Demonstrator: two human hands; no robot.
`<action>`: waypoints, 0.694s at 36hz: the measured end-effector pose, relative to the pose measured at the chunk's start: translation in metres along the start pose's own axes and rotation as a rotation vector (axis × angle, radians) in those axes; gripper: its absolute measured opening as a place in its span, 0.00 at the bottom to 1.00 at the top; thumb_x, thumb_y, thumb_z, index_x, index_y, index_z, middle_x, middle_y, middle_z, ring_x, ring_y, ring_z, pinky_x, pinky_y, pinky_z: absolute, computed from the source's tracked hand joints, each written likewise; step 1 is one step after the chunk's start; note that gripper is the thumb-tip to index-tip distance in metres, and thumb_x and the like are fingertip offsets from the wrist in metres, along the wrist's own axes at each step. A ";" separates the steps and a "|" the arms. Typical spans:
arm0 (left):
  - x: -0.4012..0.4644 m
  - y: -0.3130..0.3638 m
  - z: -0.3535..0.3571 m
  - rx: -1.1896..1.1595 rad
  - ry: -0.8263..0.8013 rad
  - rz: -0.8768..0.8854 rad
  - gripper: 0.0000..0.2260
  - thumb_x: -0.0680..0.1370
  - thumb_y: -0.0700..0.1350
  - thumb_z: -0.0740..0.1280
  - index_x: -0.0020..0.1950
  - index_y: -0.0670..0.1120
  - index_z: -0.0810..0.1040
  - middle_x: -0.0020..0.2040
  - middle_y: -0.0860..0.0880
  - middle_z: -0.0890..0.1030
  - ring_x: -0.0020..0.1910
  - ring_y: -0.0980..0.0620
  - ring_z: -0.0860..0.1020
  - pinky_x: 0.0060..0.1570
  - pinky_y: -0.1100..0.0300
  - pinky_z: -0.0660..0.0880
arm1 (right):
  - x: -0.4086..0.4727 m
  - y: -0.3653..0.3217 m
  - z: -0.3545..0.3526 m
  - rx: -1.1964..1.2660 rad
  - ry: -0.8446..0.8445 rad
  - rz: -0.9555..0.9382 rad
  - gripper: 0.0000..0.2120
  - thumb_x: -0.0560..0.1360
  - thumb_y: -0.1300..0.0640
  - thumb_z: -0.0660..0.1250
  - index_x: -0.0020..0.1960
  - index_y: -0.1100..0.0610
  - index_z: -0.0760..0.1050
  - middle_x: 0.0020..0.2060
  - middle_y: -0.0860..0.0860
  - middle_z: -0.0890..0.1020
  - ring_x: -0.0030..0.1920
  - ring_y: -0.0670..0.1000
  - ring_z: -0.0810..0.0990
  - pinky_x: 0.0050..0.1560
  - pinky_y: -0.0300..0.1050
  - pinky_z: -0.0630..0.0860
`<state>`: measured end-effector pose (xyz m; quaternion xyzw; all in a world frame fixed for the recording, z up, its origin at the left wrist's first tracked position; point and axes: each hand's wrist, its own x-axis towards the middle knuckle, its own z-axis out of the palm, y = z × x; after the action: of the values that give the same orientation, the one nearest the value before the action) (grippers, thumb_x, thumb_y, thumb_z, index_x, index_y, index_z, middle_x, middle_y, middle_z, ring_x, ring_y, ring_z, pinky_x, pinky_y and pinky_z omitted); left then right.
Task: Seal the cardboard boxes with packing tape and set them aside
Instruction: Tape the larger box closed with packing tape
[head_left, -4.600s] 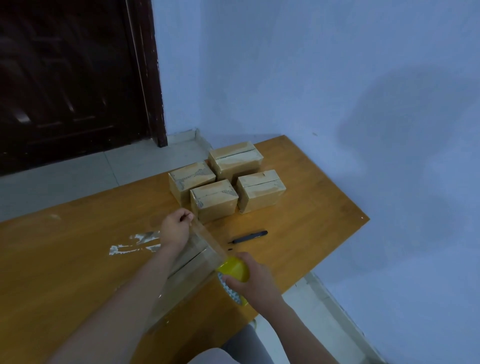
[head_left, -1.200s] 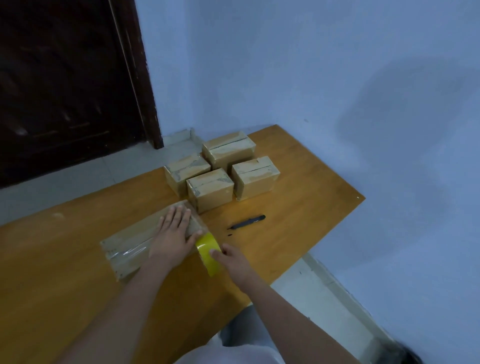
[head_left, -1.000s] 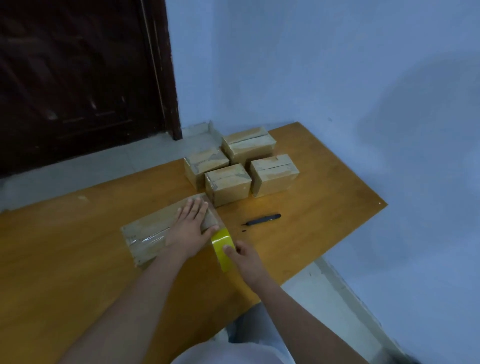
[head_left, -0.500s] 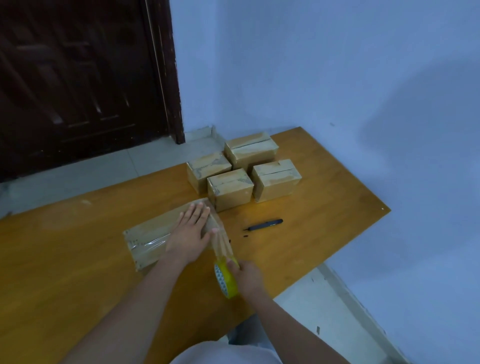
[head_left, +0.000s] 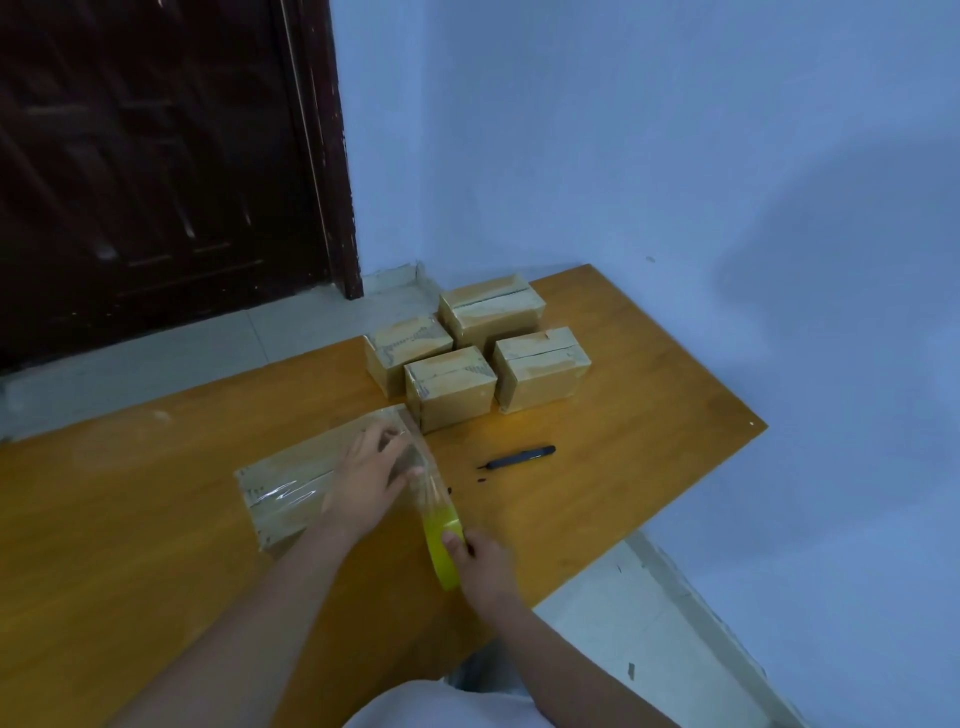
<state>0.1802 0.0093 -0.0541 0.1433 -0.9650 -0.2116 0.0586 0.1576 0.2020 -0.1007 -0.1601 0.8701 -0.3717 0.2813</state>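
Observation:
A long flat cardboard box (head_left: 291, 480) lies on the wooden table (head_left: 623, 415), with clear tape along its top. My left hand (head_left: 366, 475) rests on the box's right end, its fingers bent at the taped edge. My right hand (head_left: 480, 564) grips a yellow tape roll (head_left: 440, 540) near the table's front edge. A strip of clear tape (head_left: 423, 475) stretches from the roll up to the box's right end. Several small taped boxes (head_left: 452, 387) stand grouped at the back of the table.
A dark pen-like cutter (head_left: 519, 458) lies on the table to the right of the long box. A blue wall borders the table on the right and a dark door (head_left: 156, 156) stands behind. The tiled floor (head_left: 649, 623) shows below the table's front edge.
My right hand has drawn the tape roll away from the box toward me, paying out a longer strip. My left hand's fingers, earlier flat on the box, have curled at its right end.

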 end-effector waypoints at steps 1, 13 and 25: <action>-0.001 0.001 0.002 0.031 0.031 0.039 0.13 0.77 0.52 0.66 0.58 0.46 0.77 0.59 0.46 0.74 0.59 0.44 0.72 0.55 0.51 0.69 | 0.001 0.000 -0.002 0.010 -0.004 -0.006 0.17 0.80 0.44 0.57 0.36 0.51 0.65 0.30 0.46 0.69 0.31 0.44 0.67 0.34 0.41 0.64; -0.008 0.008 0.024 0.244 0.189 0.135 0.13 0.76 0.48 0.57 0.45 0.43 0.79 0.47 0.46 0.80 0.48 0.44 0.79 0.55 0.53 0.66 | 0.000 0.004 -0.008 0.149 -0.171 0.002 0.16 0.80 0.45 0.57 0.43 0.56 0.71 0.35 0.49 0.72 0.35 0.46 0.70 0.36 0.39 0.65; -0.011 0.029 0.011 0.370 -0.197 0.017 0.30 0.81 0.60 0.52 0.75 0.40 0.61 0.77 0.44 0.59 0.76 0.46 0.58 0.73 0.42 0.56 | 0.004 0.003 -0.006 0.203 -0.154 0.029 0.14 0.81 0.48 0.58 0.40 0.54 0.70 0.32 0.46 0.71 0.32 0.44 0.68 0.32 0.35 0.64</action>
<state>0.1813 0.0420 -0.0520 0.1219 -0.9897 -0.0435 -0.0616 0.1507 0.2054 -0.1003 -0.1464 0.8061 -0.4405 0.3671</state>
